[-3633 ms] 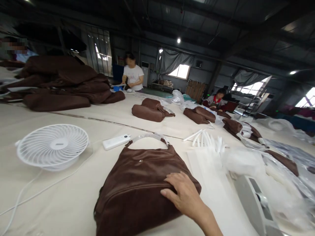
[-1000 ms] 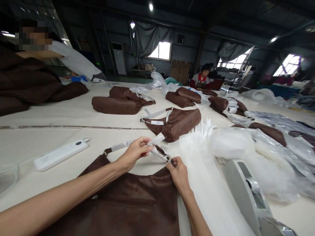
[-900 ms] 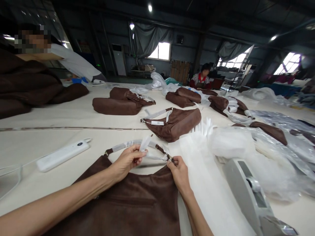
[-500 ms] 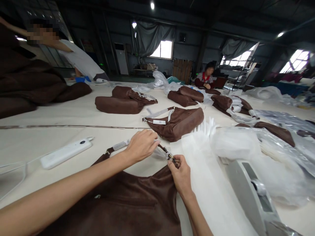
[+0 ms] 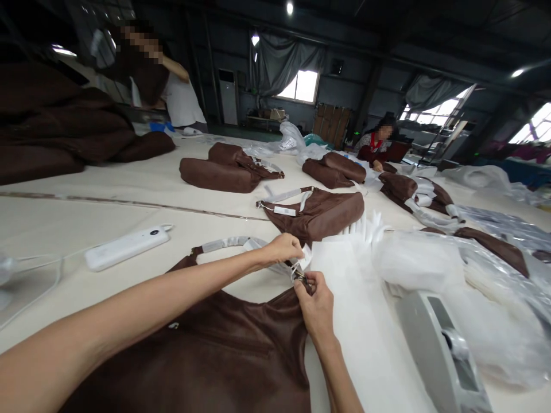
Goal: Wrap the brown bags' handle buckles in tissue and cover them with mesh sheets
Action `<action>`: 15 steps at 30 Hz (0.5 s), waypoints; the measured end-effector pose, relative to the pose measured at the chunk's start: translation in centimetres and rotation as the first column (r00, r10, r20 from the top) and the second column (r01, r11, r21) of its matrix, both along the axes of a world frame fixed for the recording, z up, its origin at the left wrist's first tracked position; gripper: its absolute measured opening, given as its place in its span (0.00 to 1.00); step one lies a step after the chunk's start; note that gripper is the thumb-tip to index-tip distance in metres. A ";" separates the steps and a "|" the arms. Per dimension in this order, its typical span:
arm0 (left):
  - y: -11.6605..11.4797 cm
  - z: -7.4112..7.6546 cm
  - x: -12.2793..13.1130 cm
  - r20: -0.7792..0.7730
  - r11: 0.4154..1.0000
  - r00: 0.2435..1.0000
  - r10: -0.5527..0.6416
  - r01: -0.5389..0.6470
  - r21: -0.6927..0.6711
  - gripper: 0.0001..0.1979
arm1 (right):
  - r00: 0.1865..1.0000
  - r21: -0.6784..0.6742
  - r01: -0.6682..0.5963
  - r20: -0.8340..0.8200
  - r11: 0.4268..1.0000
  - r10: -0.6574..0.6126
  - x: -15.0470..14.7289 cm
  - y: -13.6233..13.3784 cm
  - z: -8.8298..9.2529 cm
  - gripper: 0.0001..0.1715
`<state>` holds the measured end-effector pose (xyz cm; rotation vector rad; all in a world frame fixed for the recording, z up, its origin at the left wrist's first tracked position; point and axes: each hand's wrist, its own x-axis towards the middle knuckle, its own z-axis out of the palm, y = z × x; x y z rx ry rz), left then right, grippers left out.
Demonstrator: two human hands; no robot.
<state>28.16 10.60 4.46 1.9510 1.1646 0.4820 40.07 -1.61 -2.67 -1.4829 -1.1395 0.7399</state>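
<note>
A brown suede bag (image 5: 224,350) lies flat on the cream table (image 5: 64,223) right in front of me. Its handle (image 5: 228,243) is wrapped in white protective paper and arcs above the bag's top edge. My left hand (image 5: 282,249) is closed on a strip of white wrapping paper at the handle's right end. My right hand (image 5: 316,298) pinches the metal ring where the handle joins the bag. The two hands almost touch.
A white power bank (image 5: 127,248) lies left of the handle. White sheets (image 5: 357,298), plastic bags (image 5: 413,261) and a grey tape dispenser (image 5: 443,350) sit at right. More brown bags (image 5: 318,209) lie beyond; a big pile (image 5: 64,137) is far left. Two other people work at the table's far side.
My left hand has moved right along the handle until it meets my right hand at the ring. The view has shifted slightly left. The person at far left has straightened up.
</note>
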 end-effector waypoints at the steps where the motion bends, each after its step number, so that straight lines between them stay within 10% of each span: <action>1: -0.7 0.2 -0.7 0.081 0.999 0.996 0.034 -0.035 0.018 0.12 | 1.000 -0.014 0.008 -0.017 1.000 -0.008 0.0 0.0 0.0 0.15; 7: -5.8 0.6 -7.3 0.270 0.999 0.962 -0.029 0.019 0.038 0.16 | 0.990 -0.059 0.025 -0.136 0.998 -0.033 -0.3 -0.1 0.5 0.17; 15: -5.7 -0.9 -10.2 -0.143 0.843 0.884 -0.444 0.467 0.266 0.11 | 0.983 0.001 0.003 -0.182 1.000 -0.002 -0.3 -0.3 0.2 0.21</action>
